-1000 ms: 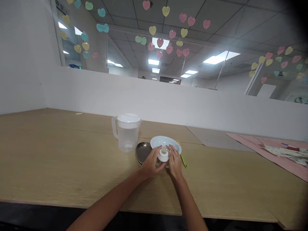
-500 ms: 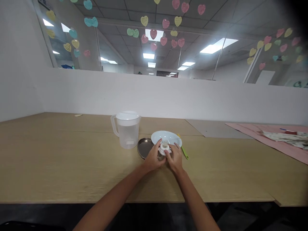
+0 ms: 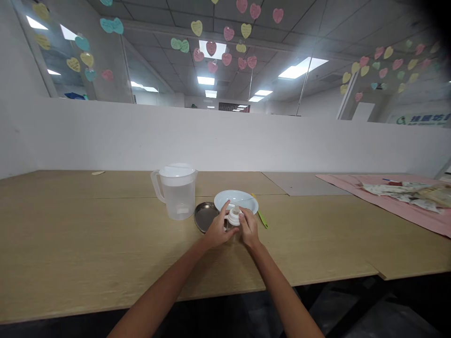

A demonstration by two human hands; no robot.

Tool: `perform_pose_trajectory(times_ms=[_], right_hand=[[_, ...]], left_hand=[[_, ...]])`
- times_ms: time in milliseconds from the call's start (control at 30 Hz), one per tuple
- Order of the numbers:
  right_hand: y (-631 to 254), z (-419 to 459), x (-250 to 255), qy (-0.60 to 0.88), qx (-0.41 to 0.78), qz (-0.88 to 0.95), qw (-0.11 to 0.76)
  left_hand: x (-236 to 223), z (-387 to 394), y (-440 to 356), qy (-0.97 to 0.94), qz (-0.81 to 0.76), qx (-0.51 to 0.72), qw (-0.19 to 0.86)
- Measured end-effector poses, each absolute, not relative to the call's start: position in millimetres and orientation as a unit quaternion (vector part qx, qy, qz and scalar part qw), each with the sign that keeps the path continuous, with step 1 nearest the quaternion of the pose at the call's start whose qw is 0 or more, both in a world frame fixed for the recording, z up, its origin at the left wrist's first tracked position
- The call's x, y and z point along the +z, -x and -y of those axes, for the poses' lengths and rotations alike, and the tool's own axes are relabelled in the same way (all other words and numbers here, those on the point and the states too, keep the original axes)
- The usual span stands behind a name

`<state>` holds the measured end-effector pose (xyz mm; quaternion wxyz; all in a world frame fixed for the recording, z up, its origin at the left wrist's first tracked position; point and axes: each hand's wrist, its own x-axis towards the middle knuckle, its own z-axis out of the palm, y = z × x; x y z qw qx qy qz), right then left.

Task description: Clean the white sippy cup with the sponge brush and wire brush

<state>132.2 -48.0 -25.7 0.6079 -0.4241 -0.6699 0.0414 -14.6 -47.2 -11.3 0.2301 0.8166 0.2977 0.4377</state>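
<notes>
Basically, grasping white-topped container (image 3: 235, 218) w/ L hand (image 3: 216, 231) & R hand (image 3: 248, 227), near bowl (image 3: 235, 194), well in from table edge (image 3: 88, 311), w/ room toward pink cloth (image 3: 423, 218) (can't fully read cropped sign (image 3: 428, 119)).

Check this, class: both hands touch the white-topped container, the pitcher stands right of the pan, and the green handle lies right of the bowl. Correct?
No: the pitcher stands left of the pan, as the head view shows. The left hand and right hand do touch the white-topped container, and the green handle lies right of the bowl.
</notes>
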Motion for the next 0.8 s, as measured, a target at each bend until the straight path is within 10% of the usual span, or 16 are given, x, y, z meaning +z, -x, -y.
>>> perform_pose_trajectory(times_ms=[800], right_hand=[[-132.9,52.6,-20.7,0.483,0.014,0.552,0.68]], left_hand=[[-11.7,49.5,12.9,-0.827,-0.308,0.427,0.198]])
